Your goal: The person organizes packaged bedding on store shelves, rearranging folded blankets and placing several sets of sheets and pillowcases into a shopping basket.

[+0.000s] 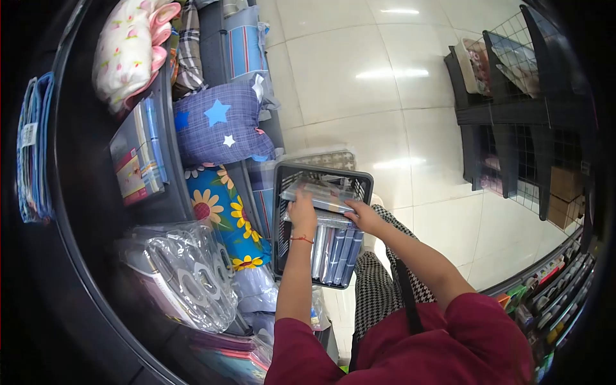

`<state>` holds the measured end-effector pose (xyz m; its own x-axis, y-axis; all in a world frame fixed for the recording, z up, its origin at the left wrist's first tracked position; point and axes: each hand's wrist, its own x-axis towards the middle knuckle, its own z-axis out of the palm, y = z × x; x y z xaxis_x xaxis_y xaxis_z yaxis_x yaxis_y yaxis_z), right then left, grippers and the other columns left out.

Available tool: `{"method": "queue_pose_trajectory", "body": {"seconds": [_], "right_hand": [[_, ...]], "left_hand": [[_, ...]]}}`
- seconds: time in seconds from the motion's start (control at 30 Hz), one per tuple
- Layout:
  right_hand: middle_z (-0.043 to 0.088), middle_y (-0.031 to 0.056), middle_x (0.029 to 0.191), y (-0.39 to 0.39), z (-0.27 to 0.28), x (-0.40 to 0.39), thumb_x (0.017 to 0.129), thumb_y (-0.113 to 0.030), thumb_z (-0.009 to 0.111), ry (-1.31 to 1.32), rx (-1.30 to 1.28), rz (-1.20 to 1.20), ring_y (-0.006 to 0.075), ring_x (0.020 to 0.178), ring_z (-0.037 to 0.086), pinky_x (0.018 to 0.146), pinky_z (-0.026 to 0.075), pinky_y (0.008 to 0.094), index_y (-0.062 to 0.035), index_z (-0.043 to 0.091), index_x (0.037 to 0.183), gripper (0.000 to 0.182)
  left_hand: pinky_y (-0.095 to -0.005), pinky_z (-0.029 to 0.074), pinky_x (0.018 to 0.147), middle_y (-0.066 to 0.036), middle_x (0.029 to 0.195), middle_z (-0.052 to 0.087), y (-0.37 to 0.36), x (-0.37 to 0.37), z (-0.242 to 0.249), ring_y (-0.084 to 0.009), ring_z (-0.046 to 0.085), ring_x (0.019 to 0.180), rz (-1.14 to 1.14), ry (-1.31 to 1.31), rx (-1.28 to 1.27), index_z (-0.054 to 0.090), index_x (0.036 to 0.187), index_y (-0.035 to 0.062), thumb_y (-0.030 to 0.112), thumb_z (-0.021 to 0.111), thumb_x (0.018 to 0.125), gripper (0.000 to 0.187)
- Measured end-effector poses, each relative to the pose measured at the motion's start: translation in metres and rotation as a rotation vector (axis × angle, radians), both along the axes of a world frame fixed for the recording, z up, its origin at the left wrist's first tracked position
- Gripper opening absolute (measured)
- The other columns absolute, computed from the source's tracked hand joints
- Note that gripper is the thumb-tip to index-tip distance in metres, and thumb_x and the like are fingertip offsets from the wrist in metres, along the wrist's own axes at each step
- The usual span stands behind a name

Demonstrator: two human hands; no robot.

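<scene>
A dark grey plastic basket [280, 168] stands in front of me. In its upper part lies a flat, clear plastic-wrapped package [328, 196], greyish inside. My left hand [301, 209] grips the package near its left end, the fingertips partly over it. My right hand [363, 216] has its fingers closed at the lower right edge of the same package. Below the hands, several dark blue and grey folded fabric packs [339, 251] in plastic stand side by side in the basket.
To the left, dark shelves hold a purple star pillow [218, 123], a blue flowered pillow [224, 215], plastic-wrapped bedding [186, 276] and a white-and-pink bundle [125, 54]. Across the tiled floor [359, 83] stands a black wire rack [504, 115]. A stocked shelf [552, 301] is at lower right.
</scene>
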<state>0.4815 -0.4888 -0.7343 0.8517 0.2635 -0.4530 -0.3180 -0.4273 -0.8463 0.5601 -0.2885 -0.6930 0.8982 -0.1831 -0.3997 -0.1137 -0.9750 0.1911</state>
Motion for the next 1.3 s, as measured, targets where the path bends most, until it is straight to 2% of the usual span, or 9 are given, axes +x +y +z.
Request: {"method": "queue_pose_trajectory", "body": {"seconds": [0.07,0.23,0.43,0.53,0.63,0.9,1.03,1.2,1.3], "right_hand": [[0.052,0.0218,0.125,-0.012,0.024,-0.003,0.089,-0.022,0.059,0.013,0.074,-0.027,0.0371,0.114,0.051,0.098,0.04,0.0407,-0.0004,0.049,0.127,0.045],[0.049,0.0189,0.131,-0.055,0.15,-0.023,0.089,-0.013,0.058,0.017,0.142,0.001,0.0352,0.121,0.047,0.101,0.039,0.0407,-0.0034,0.046,0.131,0.044],[0.044,0.0195,0.138,-0.052,0.308,-0.061,0.08,0.003,0.057,-0.434,-0.059,0.099,0.0383,0.134,0.033,0.112,0.024,0.0456,-0.0037,0.045,0.134,0.056],[0.041,0.0196,0.141,-0.018,0.361,-0.069,0.091,-0.018,0.049,-0.658,-0.06,0.111,0.0382,0.136,0.03,0.11,0.025,0.0462,0.0017,0.044,0.134,0.048],[0.041,0.0206,0.141,0.035,0.412,-0.074,0.091,-0.019,0.048,-0.936,0.094,0.217,0.0423,0.135,0.03,0.109,0.025,0.0498,-0.0007,0.045,0.134,0.047],[0.042,0.0171,0.14,0.245,0.53,-0.125,0.078,-0.005,0.061,-1.295,0.35,0.891,0.0437,0.134,0.029,0.107,0.029,0.0486,-0.0035,0.049,0.13,0.054],[0.045,0.0128,0.138,0.346,0.549,-0.179,0.081,-0.009,0.064,-1.281,0.333,1.156,0.0389,0.134,0.031,0.106,0.033,0.0431,-0.0079,0.051,0.129,0.049],[0.045,0.0142,0.138,0.425,0.55,-0.208,0.085,-0.011,0.062,-1.379,0.337,1.22,0.0388,0.134,0.031,0.106,0.033,0.0433,-0.0084,0.052,0.128,0.045],[0.044,0.0155,0.139,0.458,0.551,-0.205,0.084,-0.009,0.061,-1.327,0.345,1.242,0.039,0.135,0.029,0.108,0.03,0.0442,-0.0078,0.053,0.127,0.043]], "left_hand": [[-0.0422,0.044,0.079,-0.011,0.125,0.052,0.0,-0.006,0.018,-0.0325,0.061,0.083,-0.038,-0.056,-0.039,0.066,0.101,0.0117,0.003,0.055,0.077,0.028],[-0.0403,0.044,0.073,-0.009,0.115,0.056,-0.033,-0.044,0.176,-0.029,0.06,0.078,-0.057,-0.223,-0.114,0.066,0.102,0.0109,0.007,0.056,0.078,0.027],[-0.0392,0.041,0.084,-0.015,0.129,0.047,-0.04,-0.121,0.365,-0.0297,0.053,0.099,0.074,-0.429,-0.257,0.059,0.113,0.0022,0.009,0.058,0.079,0.034],[-0.0408,0.043,0.085,-0.016,0.127,0.048,-0.02,-0.169,0.441,-0.029,0.057,0.091,0.137,-0.644,-0.285,0.058,0.11,0.0009,0.013,0.062,0.081,0.032],[-0.0409,0.043,0.084,-0.015,0.131,0.047,0.007,-0.237,0.506,-0.0269,0.056,0.091,0.298,-0.912,-0.288,0.06,0.108,0.002,0.012,0.065,0.079,0.032],[-0.0441,0.04,0.088,-0.018,0.134,0.044,0.129,-0.43,0.533,-0.0355,0.049,0.114,0.743,-1.236,-0.075,0.06,0.113,0.0108,0.005,0.065,0.074,0.039],[-0.0419,0.043,0.085,-0.014,0.129,0.049,0.195,-0.494,0.513,-0.0331,0.054,0.106,0.991,-1.284,0.016,0.06,0.109,0.0085,0.001,0.062,0.076,0.034],[-0.0381,0.044,0.081,-0.011,0.122,0.054,0.251,-0.564,0.495,-0.0248,0.059,0.097,1.19,-1.296,0.072,0.059,0.11,0.0071,-0.001,0.059,0.077,0.033],[-0.0399,0.044,0.086,-0.015,0.12,0.054,0.275,-0.571,0.498,-0.0307,0.056,0.103,1.191,-1.417,0.141,0.057,0.113,0.0064,0.001,0.059,0.079,0.035]]}}
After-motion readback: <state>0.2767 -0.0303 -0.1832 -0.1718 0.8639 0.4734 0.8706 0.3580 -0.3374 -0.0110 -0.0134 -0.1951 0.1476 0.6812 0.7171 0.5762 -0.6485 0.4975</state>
